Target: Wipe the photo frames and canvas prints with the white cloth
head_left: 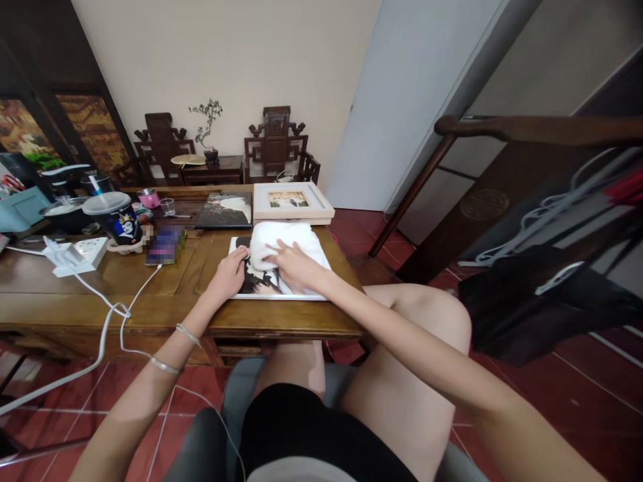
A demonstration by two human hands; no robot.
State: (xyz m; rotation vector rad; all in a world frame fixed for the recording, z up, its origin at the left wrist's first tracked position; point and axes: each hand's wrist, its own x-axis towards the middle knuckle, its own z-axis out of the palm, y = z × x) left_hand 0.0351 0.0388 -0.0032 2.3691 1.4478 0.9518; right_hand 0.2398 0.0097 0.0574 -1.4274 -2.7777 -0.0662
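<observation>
A flat photo panel (261, 289) with a white edge lies at the front of the wooden table, its picture dark at the left and pale at the right. My left hand (232, 271) grips the panel's left edge with its fingers bent together. On top of the panel is a folded white cloth (281, 234), fluffy like a small towel. My right hand (296, 264) rests on this cloth, fingers spread and pressing down on it. The cloth and both hands hide part of the picture.
Behind the panel are a framed picture on a white box (294, 201) and a dark photo panel (226, 209). Leftward stand a lidded cup (118, 217), a phone (165, 246) on a cable and a white power strip (80, 258). A wooden chair (502, 194) is at right.
</observation>
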